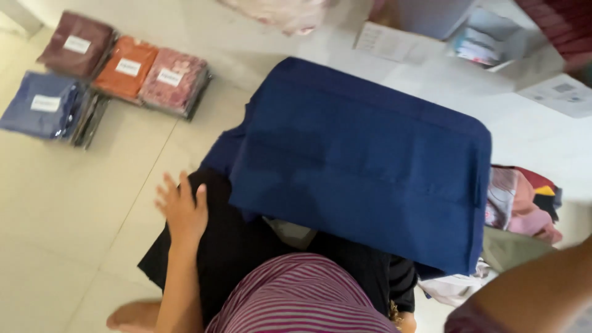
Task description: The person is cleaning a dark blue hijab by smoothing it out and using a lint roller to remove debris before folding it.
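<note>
While left hand [180, 208] fingers splay wide on black cloth [228, 246]: one blue folded fabric [364, 160], four packets [174, 81], seemingly.

Four bagged folded fabrics with white labels on pale tiled floor [74, 203]: maroon [77, 44], orange [126, 68], pink floral [172, 80], blue [43, 105]. White cardboard box [394, 42] top; heap of mixed clothes [524, 203] right.

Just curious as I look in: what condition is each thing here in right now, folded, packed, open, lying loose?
Navy blue cloth: folded flat, lying across the lap.
Left hand: open, fingers spread, resting on black fabric.
Right hand: out of view; only the forearm shows.
Four packed garments: bagged, labelled, laid side by side on the floor.
Cardboard box: open.
Mixed clothes: loose, crumpled pile.
</note>
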